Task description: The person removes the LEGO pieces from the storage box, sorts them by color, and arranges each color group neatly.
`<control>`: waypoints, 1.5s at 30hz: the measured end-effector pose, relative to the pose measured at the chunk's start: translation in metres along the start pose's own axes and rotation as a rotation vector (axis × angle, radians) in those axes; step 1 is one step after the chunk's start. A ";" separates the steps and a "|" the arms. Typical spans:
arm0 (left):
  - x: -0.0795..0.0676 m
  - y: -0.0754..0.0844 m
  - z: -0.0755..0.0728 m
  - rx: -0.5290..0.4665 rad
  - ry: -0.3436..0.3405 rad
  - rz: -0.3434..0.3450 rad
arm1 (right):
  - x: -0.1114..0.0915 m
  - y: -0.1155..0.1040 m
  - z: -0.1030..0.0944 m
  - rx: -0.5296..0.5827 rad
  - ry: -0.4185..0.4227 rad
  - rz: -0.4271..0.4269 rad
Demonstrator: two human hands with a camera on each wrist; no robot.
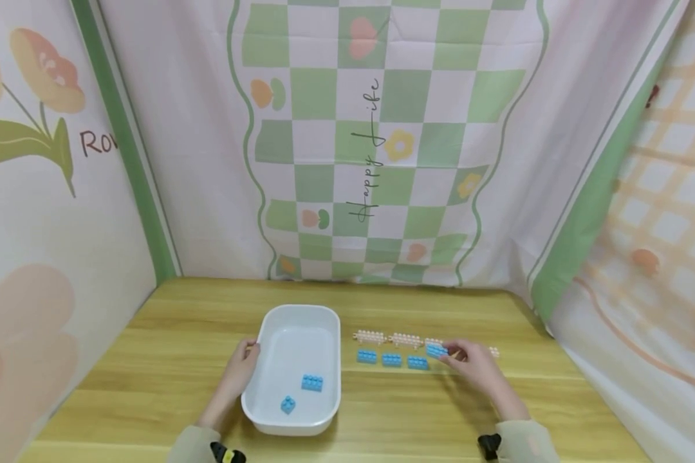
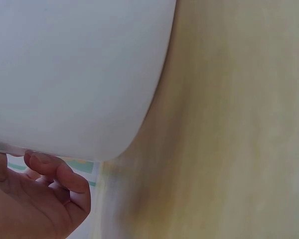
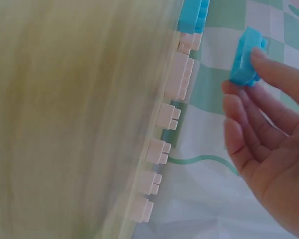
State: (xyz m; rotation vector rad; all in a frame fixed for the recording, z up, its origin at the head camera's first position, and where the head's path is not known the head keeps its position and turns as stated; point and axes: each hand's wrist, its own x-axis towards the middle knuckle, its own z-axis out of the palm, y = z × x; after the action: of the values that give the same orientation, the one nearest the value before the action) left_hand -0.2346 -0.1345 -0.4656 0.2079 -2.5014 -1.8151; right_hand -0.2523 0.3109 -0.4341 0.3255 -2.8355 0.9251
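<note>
My right hand (image 1: pixel 475 366) pinches a blue building block (image 3: pixel 246 56) between thumb and fingertips, raised off the table in the right wrist view. In the head view that block overlaps a row of pale pink building blocks (image 1: pixel 406 339). Three blue building blocks (image 1: pixel 391 359) lie in a line in front of the pink ones, left of my right hand. At the left side of a white plastic tub (image 1: pixel 296 424), my left hand (image 1: pixel 241 366) grips the rim with curled fingers. Inside the tub are an oblong blue block (image 1: pixel 311 382) and a smaller blue block (image 1: pixel 287 404).
A wooden table (image 1: pixel 394 418) carries the tub and the blocks. Behind it hangs a green-and-white checked curtain (image 1: pixel 359 148), with patterned cloth along both sides. Several small pink blocks (image 3: pixel 158 151) continue the row beneath and beyond my right hand.
</note>
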 end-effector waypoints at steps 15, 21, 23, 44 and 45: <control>0.000 0.000 0.000 -0.015 0.003 -0.003 | -0.001 0.011 -0.001 -0.025 -0.032 0.012; 0.000 -0.002 0.000 -0.023 0.004 -0.007 | 0.002 0.011 -0.001 -0.051 -0.061 0.034; -0.001 -0.001 0.000 -0.024 0.003 -0.004 | 0.003 0.011 -0.001 -0.067 -0.066 0.035; 0.001 0.001 0.000 -0.027 0.003 -0.008 | 0.010 0.015 0.002 -0.160 -0.108 0.045; 0.000 0.001 0.000 -0.026 0.003 -0.008 | 0.010 0.015 0.002 -0.165 -0.112 0.049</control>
State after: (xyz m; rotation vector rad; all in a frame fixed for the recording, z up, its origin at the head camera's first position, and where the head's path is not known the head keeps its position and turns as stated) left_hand -0.2351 -0.1343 -0.4644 0.2199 -2.4775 -1.8479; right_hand -0.2656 0.3199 -0.4419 0.2979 -3.0100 0.6950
